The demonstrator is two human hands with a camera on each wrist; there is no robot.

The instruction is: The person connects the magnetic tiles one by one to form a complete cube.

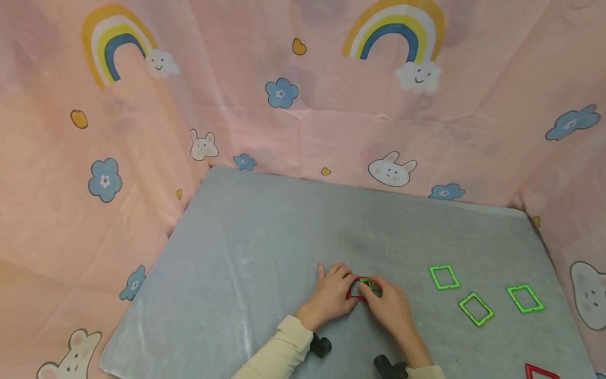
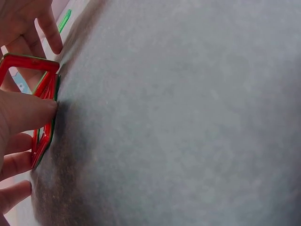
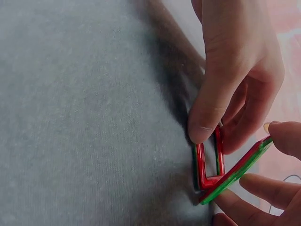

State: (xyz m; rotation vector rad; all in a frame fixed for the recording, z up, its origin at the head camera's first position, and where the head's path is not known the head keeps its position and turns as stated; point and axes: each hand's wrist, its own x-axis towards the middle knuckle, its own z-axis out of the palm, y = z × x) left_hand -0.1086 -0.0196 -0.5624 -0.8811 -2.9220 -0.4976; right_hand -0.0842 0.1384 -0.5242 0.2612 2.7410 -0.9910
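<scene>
Both hands meet over a small cluster of red and green open-framed magnetic tiles on the grey mat. My left hand [image 1: 329, 295] grips a stacked red and green tile frame [image 3: 201, 165] between thumb and fingers, close to the mat. On the other side, my right hand [image 1: 390, 305] pinches a second red and green tile piece [image 3: 235, 172]. This piece leans at a tilt, its lower edge touching the end of the left hand's stack. In the head view, the fingers partly hide both; whether each is one tile or several is unclear.
Several green tile frames, among them one diamond-like frame [image 1: 444, 266], lie apart to the right on the grey mat [image 1: 265, 226]. A red frame [image 1: 542, 371] is cut off at the bottom right. Pink printed cloth [image 1: 326, 137] walls the mat at back and sides.
</scene>
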